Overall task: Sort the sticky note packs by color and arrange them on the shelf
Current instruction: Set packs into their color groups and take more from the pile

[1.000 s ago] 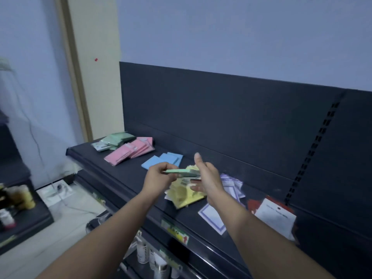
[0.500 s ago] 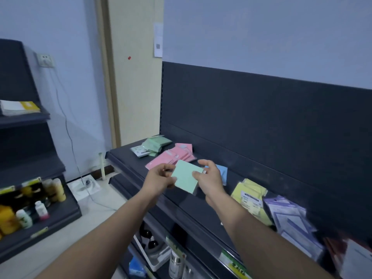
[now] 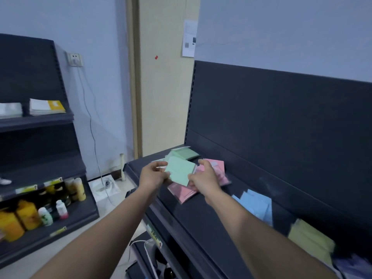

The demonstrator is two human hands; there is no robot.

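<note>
On the shelf [image 3: 201, 218], sorting looks well along, with one green pack [image 3: 180, 171] held up, not yet placed. From it, a green pile [image 3: 184, 154] lies at twelve o'clock, a pink pile [image 3: 183, 191] at six, a blue pile [image 3: 255, 204] at four, a yellow pile [image 3: 310, 240] beyond. The left hand [image 3: 153, 175] pinches the pack's left edge, the right hand [image 3: 204, 178] its lower right corner, forearms outstretched.

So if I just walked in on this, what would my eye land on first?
Most likely the mint-green sticky note pack, pinched between the left hand and right hand above the dark shelf. Colour groups line the shelf: a green pile at the far end, then pink packs, blue packs and yellow packs toward the right. Yellow bottles on a low side shelf at the left also stand out.
</note>
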